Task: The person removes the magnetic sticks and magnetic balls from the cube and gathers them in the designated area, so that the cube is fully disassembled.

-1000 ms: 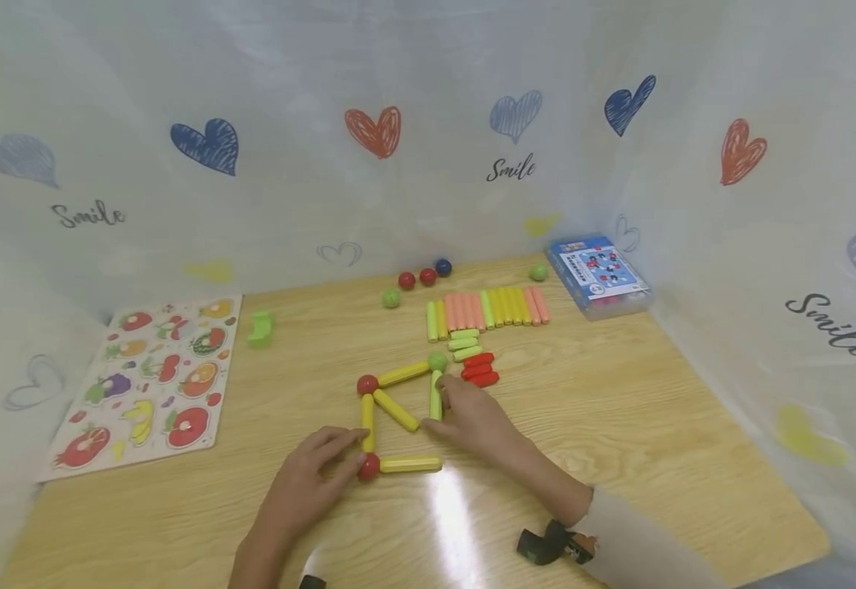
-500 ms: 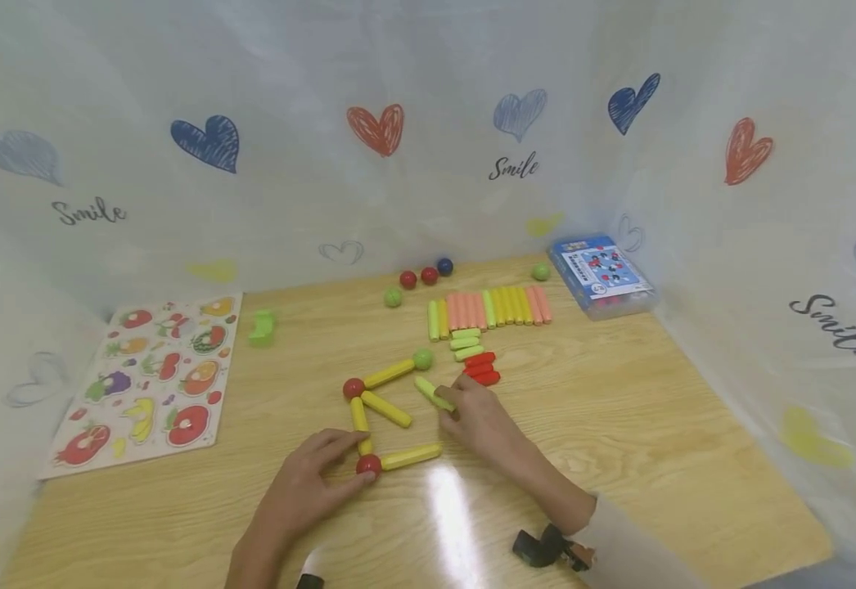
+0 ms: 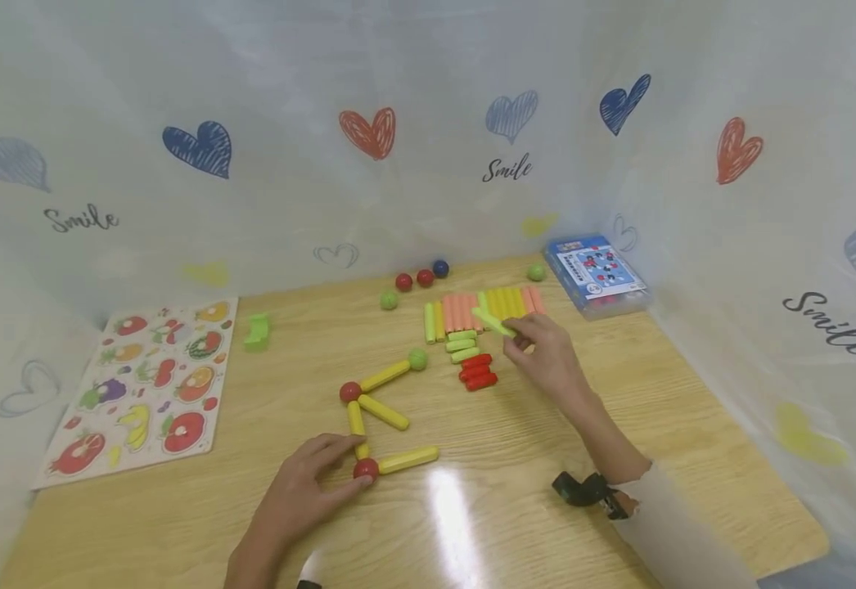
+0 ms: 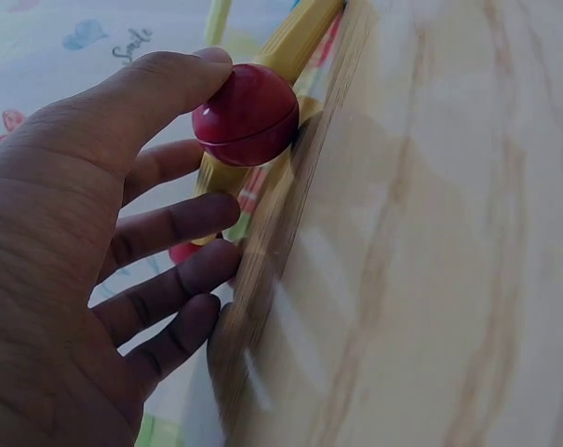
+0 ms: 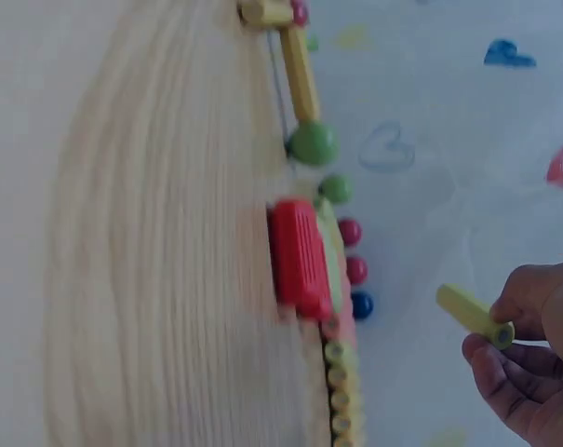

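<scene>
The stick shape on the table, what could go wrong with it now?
1. The left hand only touches the near red ball with its fingertips, so a nudge might pull the yellow sticks apart.
2. The right hand pinches a light green stick above the row of sticks; lowered carelessly, it could knock them crooked.
3. The loose balls could roll away.

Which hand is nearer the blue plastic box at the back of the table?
Right. The right hand lies just in front of the blue plastic box; the left hand is far off.
</scene>
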The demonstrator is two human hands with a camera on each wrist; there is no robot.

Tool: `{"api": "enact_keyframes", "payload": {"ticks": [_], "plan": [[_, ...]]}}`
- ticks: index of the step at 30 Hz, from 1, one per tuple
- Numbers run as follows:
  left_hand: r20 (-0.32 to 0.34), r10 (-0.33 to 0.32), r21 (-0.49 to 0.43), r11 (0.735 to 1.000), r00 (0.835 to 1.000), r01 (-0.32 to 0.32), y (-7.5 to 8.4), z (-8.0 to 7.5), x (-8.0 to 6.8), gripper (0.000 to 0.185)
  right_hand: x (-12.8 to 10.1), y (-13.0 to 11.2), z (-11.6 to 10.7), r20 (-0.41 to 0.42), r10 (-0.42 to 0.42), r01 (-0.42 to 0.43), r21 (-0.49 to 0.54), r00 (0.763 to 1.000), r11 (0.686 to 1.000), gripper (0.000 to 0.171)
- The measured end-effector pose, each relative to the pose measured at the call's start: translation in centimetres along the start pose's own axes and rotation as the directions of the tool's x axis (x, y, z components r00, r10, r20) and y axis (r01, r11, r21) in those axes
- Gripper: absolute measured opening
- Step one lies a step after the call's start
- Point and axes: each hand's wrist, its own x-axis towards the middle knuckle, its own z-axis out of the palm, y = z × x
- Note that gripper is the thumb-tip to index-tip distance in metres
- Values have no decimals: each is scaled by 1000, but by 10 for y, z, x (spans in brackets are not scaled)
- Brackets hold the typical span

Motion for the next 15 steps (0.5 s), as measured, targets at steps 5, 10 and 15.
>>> {"api": "enact_keyframes", "payload": {"ticks": [5,10,15], "plan": [[-1,-2,4,1000,1000,2,0,0,0,50,24,56,-19,-67,132,-139,-115,989,984,24],[-12,19,25,1000,1000,-19,-1,1,-1,48,35,97,-21,-55,234,-240,-186,971,953,25],[-32,58,27,998,998,-57,-1,2,0,46,34,116,-19,-6,302,-298,-166,953,940,26]]}}
